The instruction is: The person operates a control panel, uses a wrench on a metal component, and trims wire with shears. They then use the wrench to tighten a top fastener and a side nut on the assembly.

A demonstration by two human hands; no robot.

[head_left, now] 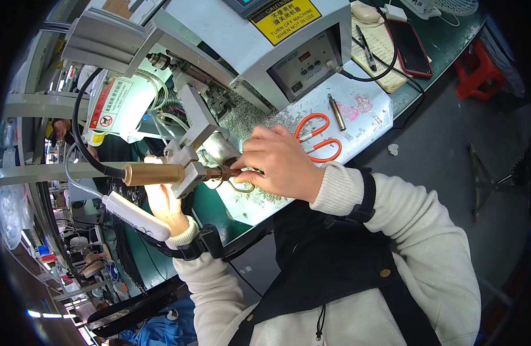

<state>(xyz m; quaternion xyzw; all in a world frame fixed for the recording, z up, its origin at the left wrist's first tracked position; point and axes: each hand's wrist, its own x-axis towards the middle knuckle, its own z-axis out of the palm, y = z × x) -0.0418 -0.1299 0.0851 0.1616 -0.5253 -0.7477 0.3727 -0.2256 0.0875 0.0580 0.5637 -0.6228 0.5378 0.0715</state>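
My right hand is closed in a pinch beside the dark front end of a brass-coloured cylinder. What its fingertips hold is hidden; a thin cable loop hangs just under them. A grey metal clamp on the bench machine grips the cylinder. Behind the cylinder is my left hand, its fingers mostly covered by the cylinder and clamp. Scissors with orange-red handles lie right of my right hand, and a small brass-and-black tube is beyond them.
A grey control box stands at the back. Small metal clippings litter the white work plate. An open notebook, a pen and a phone are at the far right. A white bar-shaped device hangs near my left wrist.
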